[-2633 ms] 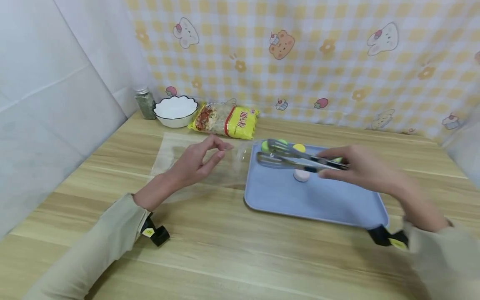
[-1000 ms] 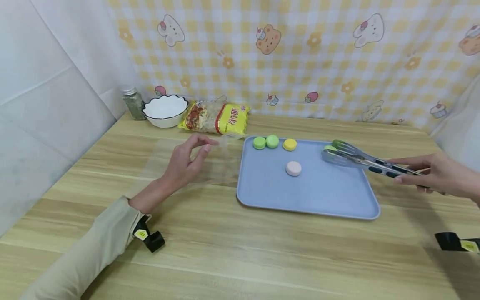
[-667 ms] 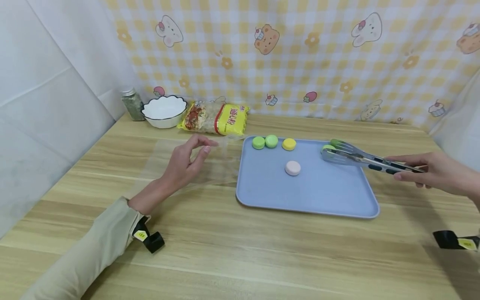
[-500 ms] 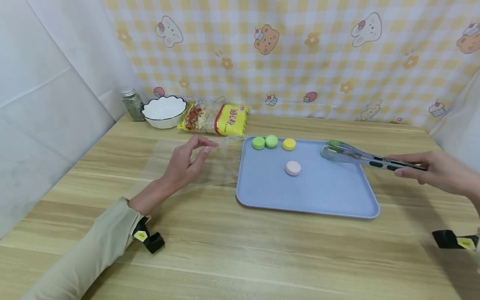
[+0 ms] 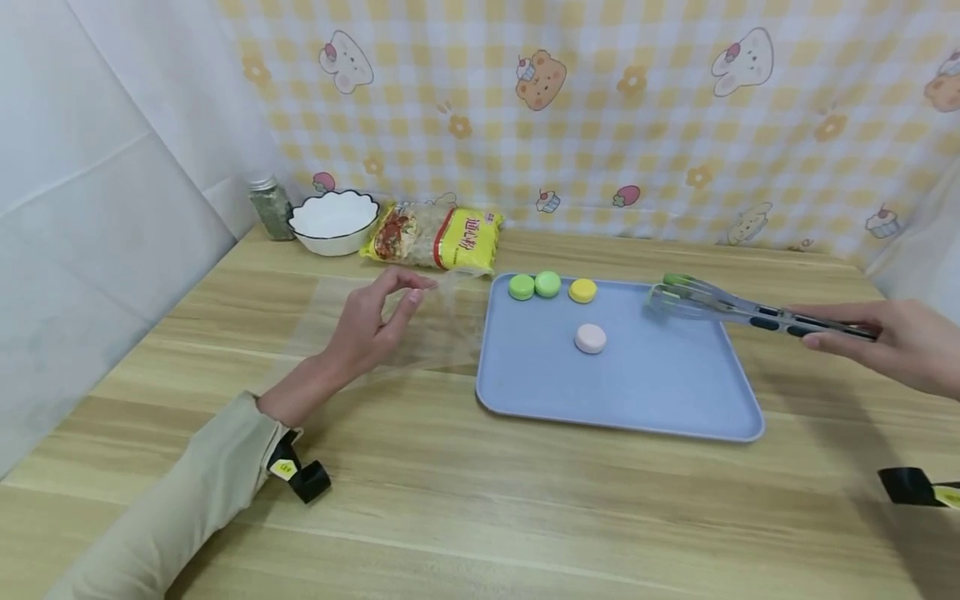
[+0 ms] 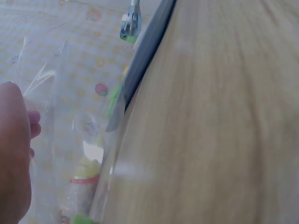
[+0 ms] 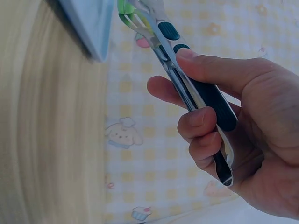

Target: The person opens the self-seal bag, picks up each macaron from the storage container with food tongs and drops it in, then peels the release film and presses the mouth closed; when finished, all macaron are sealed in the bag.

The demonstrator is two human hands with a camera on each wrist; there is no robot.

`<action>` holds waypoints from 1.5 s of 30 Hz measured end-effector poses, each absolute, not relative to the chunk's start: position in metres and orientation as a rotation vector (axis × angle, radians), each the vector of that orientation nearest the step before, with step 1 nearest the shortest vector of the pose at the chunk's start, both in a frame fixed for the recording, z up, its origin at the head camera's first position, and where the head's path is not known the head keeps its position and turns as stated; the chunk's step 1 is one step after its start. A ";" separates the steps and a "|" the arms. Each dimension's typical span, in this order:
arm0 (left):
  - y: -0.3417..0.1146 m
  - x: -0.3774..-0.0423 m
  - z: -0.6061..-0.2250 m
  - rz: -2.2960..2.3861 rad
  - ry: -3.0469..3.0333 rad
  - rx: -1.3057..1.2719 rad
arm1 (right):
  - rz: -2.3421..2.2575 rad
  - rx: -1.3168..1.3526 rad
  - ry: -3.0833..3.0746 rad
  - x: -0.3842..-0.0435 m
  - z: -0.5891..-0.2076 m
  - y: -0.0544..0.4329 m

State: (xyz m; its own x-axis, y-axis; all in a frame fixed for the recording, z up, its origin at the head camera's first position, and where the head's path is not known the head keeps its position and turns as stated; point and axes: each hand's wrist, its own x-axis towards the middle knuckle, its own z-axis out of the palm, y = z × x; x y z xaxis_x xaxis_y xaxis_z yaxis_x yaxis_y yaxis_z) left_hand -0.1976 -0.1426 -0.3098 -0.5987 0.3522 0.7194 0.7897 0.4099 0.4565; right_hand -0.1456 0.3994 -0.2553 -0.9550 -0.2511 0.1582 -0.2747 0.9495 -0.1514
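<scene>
My right hand (image 5: 911,346) grips metal tongs (image 5: 757,315) with dark grip pads, thumb on top in the right wrist view. Between the tongs' slotted ends a green macaron (image 7: 125,7) shows, over the far right corner of the blue tray (image 5: 630,400). My left hand (image 5: 367,321) pinches the mouth of a clear plastic bag (image 5: 442,329) lying beside the tray. Two green macarons (image 5: 534,286) and a yellow macaron (image 5: 582,290) sit along the tray's far edge, and a pale pink macaron (image 5: 590,338) near its middle. Something green (image 6: 81,219) shows low in the left wrist view.
Behind the bag lie a yellow food packet (image 5: 435,237), a white scalloped bowl (image 5: 334,221) and a glass jar (image 5: 270,206) of dried herbs. A checked curtain (image 5: 570,125) hangs behind the wooden table (image 5: 480,517).
The tongs have moved right from near the bag to the tray's far right corner and closed around the green macaron. My left hand stays at the bag.
</scene>
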 end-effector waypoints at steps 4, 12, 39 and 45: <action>-0.147 -0.199 -0.304 -1.017 -2.131 -0.995 | 0.276 0.444 -2.906 -0.139 -0.248 0.385; -0.160 -0.201 -0.295 -0.944 -2.158 -1.081 | 0.336 0.566 -2.860 -0.136 -0.223 0.324; -0.160 -0.180 -0.219 -0.575 -2.814 -1.088 | 0.453 1.290 -2.731 -0.188 -0.256 0.130; -0.143 -0.185 -0.195 -0.524 -3.020 -1.070 | 0.513 1.261 -2.719 -0.189 -0.268 0.119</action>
